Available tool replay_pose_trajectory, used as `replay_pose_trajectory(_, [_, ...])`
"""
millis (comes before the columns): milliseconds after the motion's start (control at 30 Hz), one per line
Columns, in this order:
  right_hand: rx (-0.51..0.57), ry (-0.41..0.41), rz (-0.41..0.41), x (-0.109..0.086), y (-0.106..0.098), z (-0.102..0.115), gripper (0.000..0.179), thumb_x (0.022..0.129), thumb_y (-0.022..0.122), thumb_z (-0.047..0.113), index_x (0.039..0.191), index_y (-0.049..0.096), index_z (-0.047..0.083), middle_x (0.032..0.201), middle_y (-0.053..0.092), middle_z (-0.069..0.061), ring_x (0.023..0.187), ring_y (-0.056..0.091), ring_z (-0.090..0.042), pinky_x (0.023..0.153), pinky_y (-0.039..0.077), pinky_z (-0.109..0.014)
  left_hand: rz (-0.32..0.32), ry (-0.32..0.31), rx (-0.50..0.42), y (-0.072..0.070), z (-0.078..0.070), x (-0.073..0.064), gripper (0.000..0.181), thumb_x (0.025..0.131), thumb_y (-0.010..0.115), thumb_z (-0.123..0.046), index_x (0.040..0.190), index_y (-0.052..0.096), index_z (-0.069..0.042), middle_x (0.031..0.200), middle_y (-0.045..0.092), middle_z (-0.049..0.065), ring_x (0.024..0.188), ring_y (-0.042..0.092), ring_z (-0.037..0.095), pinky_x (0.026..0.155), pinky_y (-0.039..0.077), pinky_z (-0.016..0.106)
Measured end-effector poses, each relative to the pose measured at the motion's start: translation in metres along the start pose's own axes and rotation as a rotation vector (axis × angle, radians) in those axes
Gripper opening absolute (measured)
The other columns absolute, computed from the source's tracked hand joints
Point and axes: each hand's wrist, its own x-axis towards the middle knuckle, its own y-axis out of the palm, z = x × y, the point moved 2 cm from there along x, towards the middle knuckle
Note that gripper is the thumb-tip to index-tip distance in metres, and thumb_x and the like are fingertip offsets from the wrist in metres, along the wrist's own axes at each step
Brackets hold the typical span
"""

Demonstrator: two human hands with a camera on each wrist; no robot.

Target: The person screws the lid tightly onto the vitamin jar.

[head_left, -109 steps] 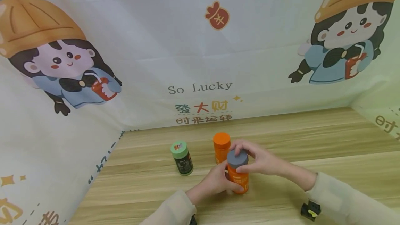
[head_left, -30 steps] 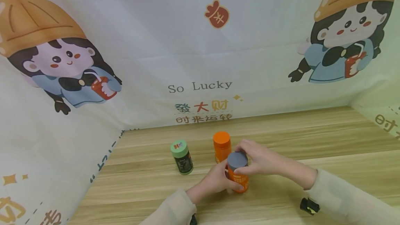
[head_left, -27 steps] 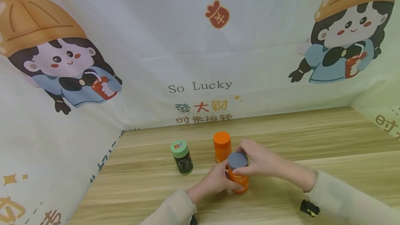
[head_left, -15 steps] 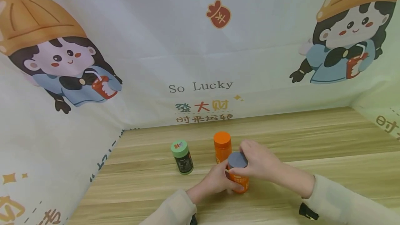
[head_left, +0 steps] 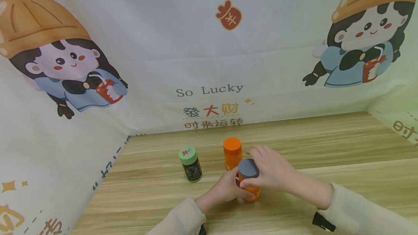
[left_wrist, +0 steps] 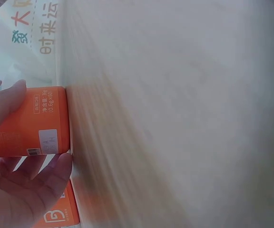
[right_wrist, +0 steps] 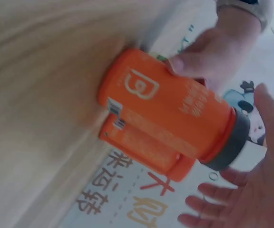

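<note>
An orange bottle (head_left: pixel 254 190) with a grey lid (head_left: pixel 249 168) stands upright on the wooden table. My left hand (head_left: pixel 226 187) grips its body low down, thumb on the near side and fingers behind, as the left wrist view also shows. Around the lid, my right hand (head_left: pixel 273 169) is spread, thumb on one side and fingers on the other. In the right wrist view the fingers (right_wrist: pixel 213 194) of that hand are extended and stand off the grey lid (right_wrist: pixel 229 142), which sits on the bottle.
A second orange bottle with an orange lid (head_left: pixel 232 146) stands right behind the held one. Farther left is a dark bottle (head_left: pixel 192 171) with a green lid. A printed cloth (head_left: pixel 156 82) hangs behind the wooden table (head_left: pixel 147 191) and along its sides.
The right hand has rotated about the lid, its fingers shifting from over the lid's top to its right side and loosening off it. The left hand and the bottle have hardly moved.
</note>
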Motion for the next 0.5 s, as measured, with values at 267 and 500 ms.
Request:
replay_pose_trajectory(267, [0.380, -0.217, 0.216, 0.002, -0.020, -0.013, 0.053, 0.084, 0.065, 0.017, 0.131, 0.045, 0.005, 0.137, 0.040, -0.014, 0.122, 0.038, -0.031, 0.095, 0.038, -0.050, 0.009, 0.006, 0.006, 0.000, 0.000, -0.001, 0.060, 0.069, 0.079, -0.007, 0.122, 0.051, -0.013, 0.110, 0.061, 0.000, 0.092, 0.058, 0.012, 0.078, 0.048, 0.027])
replay_pose_trajectory(500, [0.464, -0.383, 0.351, 0.003, -0.027, -0.022, 0.051, 0.082, 0.047, -0.013, 0.128, 0.052, 0.009, 0.137, 0.041, -0.017, 0.125, 0.037, -0.034, 0.097, 0.039, -0.044, 0.010, 0.004, 0.001, 0.001, 0.001, -0.002, 0.062, 0.070, 0.079, -0.008, 0.124, 0.050, -0.012, 0.109, 0.062, 0.000, 0.091, 0.058, 0.012, 0.078, 0.047, 0.028])
